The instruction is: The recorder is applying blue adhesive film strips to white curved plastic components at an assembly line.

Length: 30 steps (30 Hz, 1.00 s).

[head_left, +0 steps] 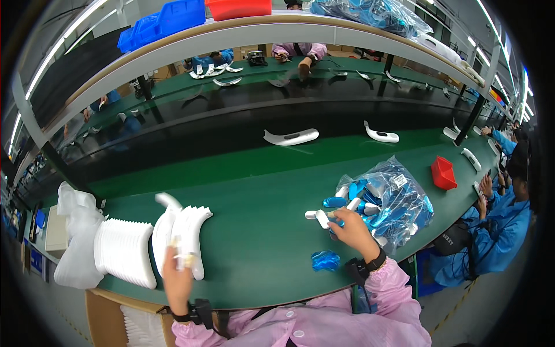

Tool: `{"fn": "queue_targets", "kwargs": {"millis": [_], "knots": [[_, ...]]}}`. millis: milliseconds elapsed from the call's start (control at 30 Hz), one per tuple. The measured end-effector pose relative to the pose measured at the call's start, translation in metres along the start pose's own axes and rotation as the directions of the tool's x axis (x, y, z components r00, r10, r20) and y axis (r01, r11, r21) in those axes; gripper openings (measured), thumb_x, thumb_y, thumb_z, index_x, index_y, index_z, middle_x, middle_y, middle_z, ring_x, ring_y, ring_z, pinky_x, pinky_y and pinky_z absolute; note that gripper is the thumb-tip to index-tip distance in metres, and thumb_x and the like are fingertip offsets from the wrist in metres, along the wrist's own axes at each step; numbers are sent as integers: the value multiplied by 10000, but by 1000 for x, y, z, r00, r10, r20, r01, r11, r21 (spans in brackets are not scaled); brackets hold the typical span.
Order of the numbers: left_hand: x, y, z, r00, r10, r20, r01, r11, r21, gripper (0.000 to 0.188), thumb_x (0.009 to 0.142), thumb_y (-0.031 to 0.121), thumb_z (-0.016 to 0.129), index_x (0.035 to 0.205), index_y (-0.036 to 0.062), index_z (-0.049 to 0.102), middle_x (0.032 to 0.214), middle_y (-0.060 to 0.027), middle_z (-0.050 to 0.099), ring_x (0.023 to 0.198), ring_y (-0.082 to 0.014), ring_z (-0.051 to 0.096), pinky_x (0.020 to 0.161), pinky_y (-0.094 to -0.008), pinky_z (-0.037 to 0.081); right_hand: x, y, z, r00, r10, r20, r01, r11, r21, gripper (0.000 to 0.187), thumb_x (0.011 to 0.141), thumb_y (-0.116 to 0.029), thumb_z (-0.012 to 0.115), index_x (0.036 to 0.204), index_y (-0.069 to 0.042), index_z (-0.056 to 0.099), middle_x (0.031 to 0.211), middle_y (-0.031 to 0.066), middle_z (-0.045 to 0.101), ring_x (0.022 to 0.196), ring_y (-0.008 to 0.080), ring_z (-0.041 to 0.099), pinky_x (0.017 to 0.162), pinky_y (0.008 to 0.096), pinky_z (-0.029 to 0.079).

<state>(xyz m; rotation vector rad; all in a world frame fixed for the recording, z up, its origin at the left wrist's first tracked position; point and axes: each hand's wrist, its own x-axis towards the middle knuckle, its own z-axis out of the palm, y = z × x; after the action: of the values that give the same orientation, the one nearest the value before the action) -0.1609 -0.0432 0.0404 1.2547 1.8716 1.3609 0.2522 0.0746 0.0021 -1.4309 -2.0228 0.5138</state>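
Stacked parts point(124, 251) on table point(260, 248), left; bag point(413, 211) with small parts point(370, 209) on table, right. Tray point(443, 173) right of bag. Film wad point(325, 261) before bag. Belt point(202, 121) behind table, shelf point(248, 40) above.

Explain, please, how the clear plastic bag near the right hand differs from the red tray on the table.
The clear plastic bag is see-through; the red tray is opaque. The bag lies crumpled, while the tray has a firm box shape. The bag is much larger than the tray. Both rest on the green table.
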Motion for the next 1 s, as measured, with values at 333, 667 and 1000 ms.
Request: {"fn": "queue_targets", "kwargs": {"millis": [333, 667, 1000], "knots": [[-18, 12, 85, 955, 244, 170, -293, 865, 407, 578, 758, 106, 744, 1281, -36, 544, 1029, -208, 577, 949, -363, 570, 836, -397, 464, 5, 5, 33, 974, -51, -219, -2, 972, -236, 283, 722, -172, 785, 925, -6, 682, 897, 133, 581, 878, 333, 587, 737, 413, 486], [-10, -1, 73, 939, 342, -40, -255, 767, 588, 382, 745, -116, 561, 1098, -18, 664, 1013, -191, 545, 958, -373, 547, 822, -436, 449, 3, 5, 44, 984, -56, -167, 1, 949, -314, 149, 714, -96, 757, 818, -22, 679, 868, 127, 590, 879, 321, 585, 710, 417, 480], [-39, 47, 131, 753, 247, 610, -77, 953, -292, 527, 830, 141, 734, 1312, 19, 558, 1325, -122, 551, 1226, -223, 517, 1056, -329, 377, -17, -52, 26, 861, -66, 505, -470, 278, 838, 129, 928, -140, 640, 985, -27, 662, 917, 2, 652, 798, 61, 575, 701, 212, 456]]}}
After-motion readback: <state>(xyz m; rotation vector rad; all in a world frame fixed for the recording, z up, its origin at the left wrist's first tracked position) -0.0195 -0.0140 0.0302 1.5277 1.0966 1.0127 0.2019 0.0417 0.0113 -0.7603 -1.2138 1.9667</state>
